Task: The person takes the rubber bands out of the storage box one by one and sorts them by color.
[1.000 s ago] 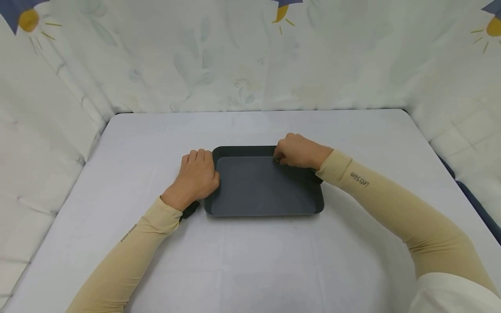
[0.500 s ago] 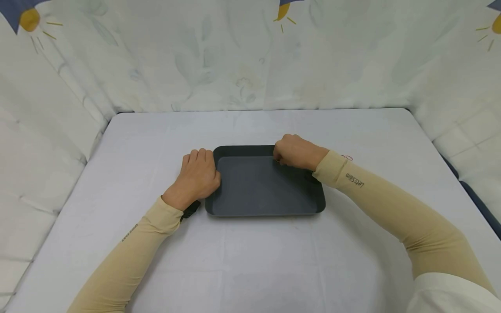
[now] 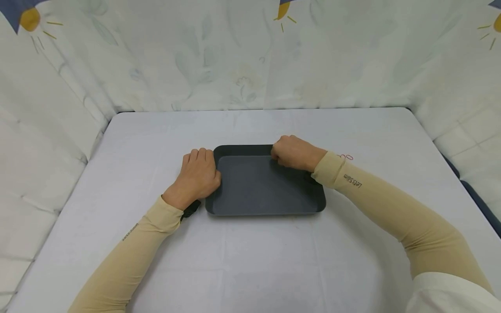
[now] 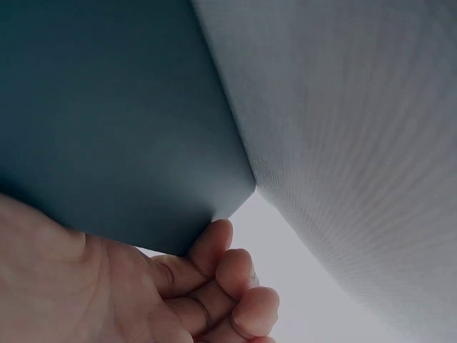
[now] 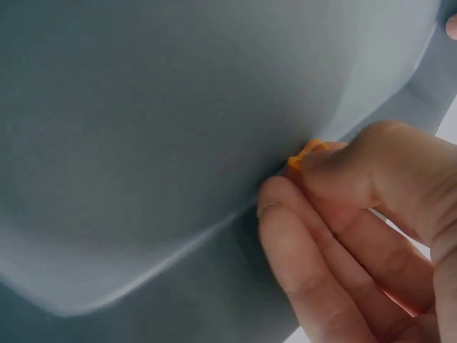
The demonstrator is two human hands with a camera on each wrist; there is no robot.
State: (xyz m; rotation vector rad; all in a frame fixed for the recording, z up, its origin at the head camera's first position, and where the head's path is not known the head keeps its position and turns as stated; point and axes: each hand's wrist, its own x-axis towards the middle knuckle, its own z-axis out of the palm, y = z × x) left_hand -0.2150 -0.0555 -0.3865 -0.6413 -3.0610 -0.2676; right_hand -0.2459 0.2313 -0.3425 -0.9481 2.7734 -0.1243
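A dark grey rectangular baking tray (image 3: 258, 187) lies on the white table. In the head view my left hand (image 3: 195, 176) grips the tray's left side, thumb over the rim. The left wrist view shows its curled fingers (image 4: 211, 246) against the outside of the tray wall. My right hand (image 3: 295, 152) is at the far wall of the tray, right of its middle. In the right wrist view, thumb and fingertips pinch a small orange rubber band (image 5: 307, 153) close to the inner edge of the tray floor. Most of the band is hidden by the fingers.
Thin red loops (image 3: 346, 157) lie on the table (image 3: 270, 261) behind the right sleeve, partly covered by it. A pale patterned curtain (image 3: 235, 56) stands along the table's back edge and sides.
My right hand has shifted slightly left along the tray's far wall, and the red loops have come into view beside the sleeve. The left hand keeps its grip on the tray.
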